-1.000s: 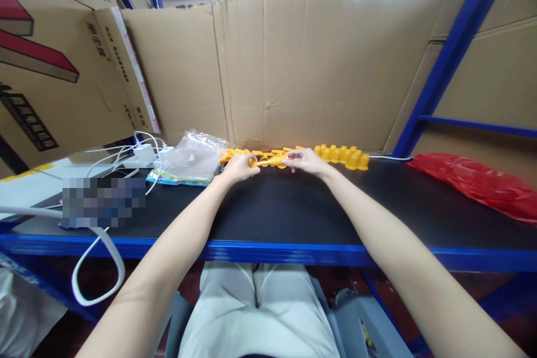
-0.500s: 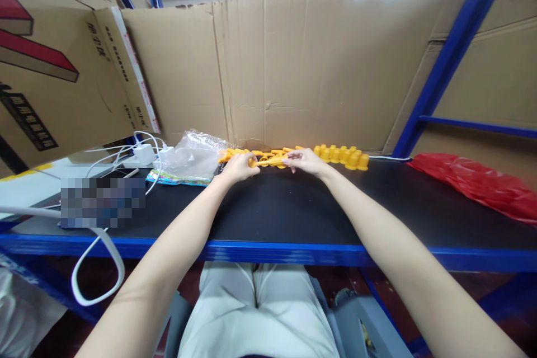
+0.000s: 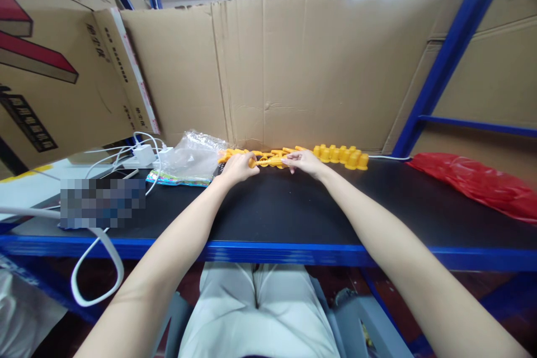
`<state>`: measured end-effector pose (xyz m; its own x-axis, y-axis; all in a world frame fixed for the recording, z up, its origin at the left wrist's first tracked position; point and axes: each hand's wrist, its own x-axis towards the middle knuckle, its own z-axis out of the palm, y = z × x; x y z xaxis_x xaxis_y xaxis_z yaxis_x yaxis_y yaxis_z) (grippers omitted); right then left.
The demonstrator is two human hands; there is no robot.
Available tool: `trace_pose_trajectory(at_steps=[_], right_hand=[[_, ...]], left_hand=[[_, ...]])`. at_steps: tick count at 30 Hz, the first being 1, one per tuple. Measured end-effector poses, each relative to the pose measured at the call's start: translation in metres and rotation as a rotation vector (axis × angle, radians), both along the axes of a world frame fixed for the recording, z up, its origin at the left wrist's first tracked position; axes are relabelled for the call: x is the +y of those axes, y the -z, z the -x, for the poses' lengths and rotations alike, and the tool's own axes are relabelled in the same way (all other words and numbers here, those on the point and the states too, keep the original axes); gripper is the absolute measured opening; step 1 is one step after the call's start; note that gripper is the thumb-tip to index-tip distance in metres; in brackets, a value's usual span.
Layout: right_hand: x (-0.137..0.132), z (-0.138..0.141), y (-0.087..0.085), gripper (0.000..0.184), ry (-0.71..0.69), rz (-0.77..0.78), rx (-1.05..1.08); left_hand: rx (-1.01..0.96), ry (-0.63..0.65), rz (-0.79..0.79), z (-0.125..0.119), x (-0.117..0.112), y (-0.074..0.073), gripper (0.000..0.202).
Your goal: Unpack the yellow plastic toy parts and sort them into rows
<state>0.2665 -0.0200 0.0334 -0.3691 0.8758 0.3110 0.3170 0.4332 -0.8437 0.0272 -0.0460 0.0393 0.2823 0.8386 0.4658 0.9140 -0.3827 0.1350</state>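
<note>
A slim yellow plastic piece (image 3: pixel 273 162) is held level between my two hands, low over the far part of the black tabletop (image 3: pixel 277 212). My left hand (image 3: pixel 239 168) pinches its left end near a rounded part. The fingers of my right hand (image 3: pixel 308 163) close on its right end. Its exact kind is too small to make out. Behind my hands lie several similar yellow plastic pieces (image 3: pixel 230 152) in a loose row. To the right of my right hand stand several small yellow cup-shaped pieces (image 3: pixel 335 154) in a cluster.
A clear plastic bag (image 3: pixel 188 154) lies left of my left hand, on a colourful printed sheet (image 3: pixel 176 180). White cables and a charger (image 3: pixel 144 154) are further left. A red plastic bag (image 3: pixel 470 182) rests at the right. Cardboard (image 3: pixel 310 72) walls the back.
Both hands keep almost the same place and grip on the yellow plastic piece. The fingers of my right hand have shifted slightly.
</note>
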Motion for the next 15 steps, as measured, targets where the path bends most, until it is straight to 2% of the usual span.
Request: trace_pose_trajectory(at_steps=[9, 15], right_hand=[[0.009, 0.0, 0.01, 0.033, 0.037, 0.045, 0.036], [0.011, -0.001, 0.011, 0.033, 0.001, 0.06, 0.061]], left_hand=[[0.067, -0.038, -0.028, -0.006, -0.009, -0.005, 0.032], [0.11, -0.053, -0.056, -0.007, -0.008, -0.003, 0.031]])
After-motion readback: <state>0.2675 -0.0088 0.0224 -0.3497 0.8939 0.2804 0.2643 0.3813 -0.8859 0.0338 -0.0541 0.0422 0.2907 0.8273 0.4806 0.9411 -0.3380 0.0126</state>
